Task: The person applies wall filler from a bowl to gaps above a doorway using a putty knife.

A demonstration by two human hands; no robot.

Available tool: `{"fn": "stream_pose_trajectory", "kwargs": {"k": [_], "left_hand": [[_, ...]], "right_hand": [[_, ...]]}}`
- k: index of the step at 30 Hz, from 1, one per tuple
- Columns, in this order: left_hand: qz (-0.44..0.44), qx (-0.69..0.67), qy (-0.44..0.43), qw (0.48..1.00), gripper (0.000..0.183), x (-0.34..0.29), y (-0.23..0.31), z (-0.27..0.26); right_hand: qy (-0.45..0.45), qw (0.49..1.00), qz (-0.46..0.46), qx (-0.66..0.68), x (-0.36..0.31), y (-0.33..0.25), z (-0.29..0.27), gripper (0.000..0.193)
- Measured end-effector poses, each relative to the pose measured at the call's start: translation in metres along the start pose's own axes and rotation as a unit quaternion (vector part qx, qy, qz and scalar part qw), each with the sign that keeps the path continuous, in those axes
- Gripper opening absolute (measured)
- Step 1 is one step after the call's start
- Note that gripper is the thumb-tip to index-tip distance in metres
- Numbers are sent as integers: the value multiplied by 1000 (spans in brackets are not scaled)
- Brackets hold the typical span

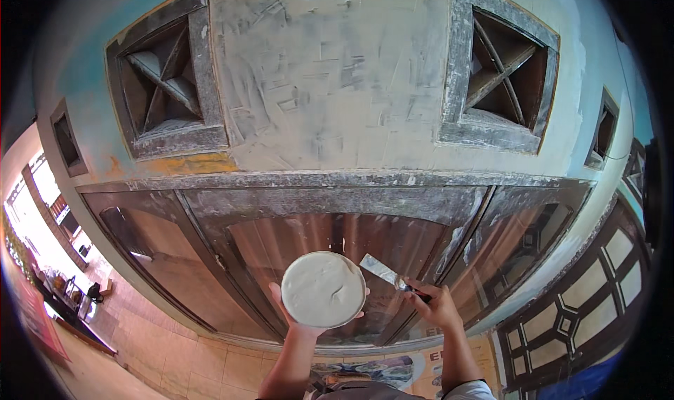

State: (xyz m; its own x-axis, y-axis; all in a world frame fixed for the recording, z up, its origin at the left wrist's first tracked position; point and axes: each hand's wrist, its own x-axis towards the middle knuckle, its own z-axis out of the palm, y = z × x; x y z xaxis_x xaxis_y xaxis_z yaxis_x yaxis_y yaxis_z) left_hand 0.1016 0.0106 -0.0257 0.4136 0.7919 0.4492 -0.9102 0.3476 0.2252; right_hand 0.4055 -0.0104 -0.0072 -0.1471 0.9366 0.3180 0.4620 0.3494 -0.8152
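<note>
A round tub of off-white filler paste rests in my left hand, whose fingers wrap round its side and show at both edges. The paste has a smooth surface with a small groove right of its middle. My right hand is closed round the dark handle of a putty knife. Its flat blade, smeared with white, points up and left toward the tub without touching it. Beyond both hands stands a wall coated unevenly in pale filler, with grey patches and trowel marks.
Below the wall runs a dark wooden frame with glass panes, spotted white. Two square vents with crossed slats, a left vent and a right vent, are set in the wall. A dark panelled door stands right; tiled floor lies below.
</note>
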Motion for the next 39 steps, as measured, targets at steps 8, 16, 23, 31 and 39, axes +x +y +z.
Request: {"fn": "stream_pose_trajectory", "kwargs": {"k": [8,16,23,31,39], "left_hand": [[35,-64,42,996,123,14,-23,-1],[9,-28,44,999,125,24,-43,-3],[-21,-56,-26,998,128,28,-62,-6],[-32,-40,-18,999,127,34,-80,-12],[-50,-31,-11,998,124,32,-82,-22]], "right_hand": [[-33,995,-96,16,-1,16,-21,36],[7,993,-70,91,-12,33,-38,31],[31,993,-55,103,-20,55,-49,34],[32,994,20,106,-18,87,-59,33],[-33,992,-15,122,-20,68,-65,36]]}}
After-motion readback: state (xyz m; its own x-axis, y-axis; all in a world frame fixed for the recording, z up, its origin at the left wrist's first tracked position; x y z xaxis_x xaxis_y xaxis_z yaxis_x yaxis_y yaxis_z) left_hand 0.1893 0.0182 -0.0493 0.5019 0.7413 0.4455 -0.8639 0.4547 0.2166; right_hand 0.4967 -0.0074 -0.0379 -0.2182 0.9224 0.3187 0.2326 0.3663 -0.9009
